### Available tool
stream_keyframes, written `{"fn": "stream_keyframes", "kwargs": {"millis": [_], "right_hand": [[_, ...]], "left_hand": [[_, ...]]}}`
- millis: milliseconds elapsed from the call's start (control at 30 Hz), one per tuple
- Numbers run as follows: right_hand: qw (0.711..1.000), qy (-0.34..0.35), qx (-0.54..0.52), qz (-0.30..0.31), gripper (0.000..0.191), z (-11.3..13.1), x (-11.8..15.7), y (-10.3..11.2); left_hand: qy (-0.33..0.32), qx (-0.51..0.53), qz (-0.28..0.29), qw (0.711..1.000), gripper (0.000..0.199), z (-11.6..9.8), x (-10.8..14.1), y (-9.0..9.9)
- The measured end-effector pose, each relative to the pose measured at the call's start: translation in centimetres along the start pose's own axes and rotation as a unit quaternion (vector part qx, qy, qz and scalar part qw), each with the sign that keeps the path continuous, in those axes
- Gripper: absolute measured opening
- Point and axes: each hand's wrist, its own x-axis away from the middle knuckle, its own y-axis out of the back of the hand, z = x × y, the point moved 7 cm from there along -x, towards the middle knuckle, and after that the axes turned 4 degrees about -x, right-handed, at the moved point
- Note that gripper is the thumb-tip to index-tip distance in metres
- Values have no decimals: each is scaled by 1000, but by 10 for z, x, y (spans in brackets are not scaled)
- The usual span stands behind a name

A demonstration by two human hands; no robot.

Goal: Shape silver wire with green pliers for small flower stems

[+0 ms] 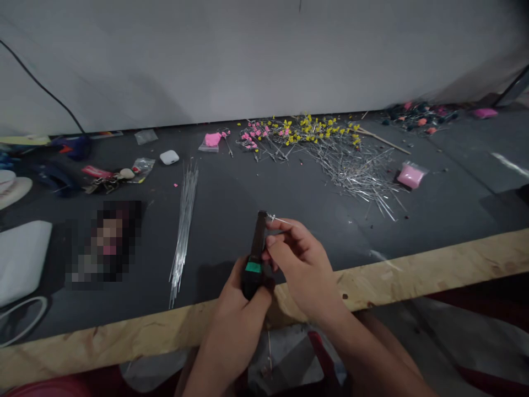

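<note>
My left hand is wrapped round a black handheld tool with a long narrow body and a green band. I cannot make out the tool's exact kind. Beside its upper end, my right hand pinches a thin silver wire, which looks twisted or looped next to the tool's tip. Some of the right fingers also rest against the tool's side. To the left lies a bundle of straight silver wires, and farther right a loose pile of cut wires spreads over the dark tabletop.
Wire stems with yellow heads and pink heads lie along the wall. Pink lumps in clear bags sit at right. Keys, a white case and a white box occupy the left. A wooden edge runs along the front.
</note>
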Motion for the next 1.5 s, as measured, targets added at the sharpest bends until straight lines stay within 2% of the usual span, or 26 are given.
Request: {"fn": "stream_keyframes", "kwargs": {"millis": [233, 500, 700, 967, 1133, 1233, 1400, 1500], "right_hand": [[998, 6, 59, 21, 13, 4, -13, 13], [993, -43, -68, 88, 12, 6, -22, 24], [987, -56, -81, 130, 15, 17, -28, 35], [989, -29, 36, 142, 15, 39, -26, 50], [980, -16, 140, 140, 11, 54, -17, 51], [962, 4, 219, 162, 13, 61, -9, 46], [909, 123, 355, 182, 15, 75, 3, 33], [885, 155, 397, 187, 22, 76, 7, 29]], "left_hand": [[21, 11, 10, 1000, 23, 2, 4, 2], [4, -2, 21, 1000, 12, 8, 2, 2], [-35, -54, 48, 997, 16, 14, -2, 4], [-72, -101, 37, 992, 23, 13, -3, 8], [-56, -128, 47, 989, 29, 20, -3, 6], [-48, -131, 54, 989, 28, 20, -3, 6], [-26, -124, 36, 991, 23, 7, 1, 5], [-17, -120, 19, 992, 24, 0, 3, 6]]}}
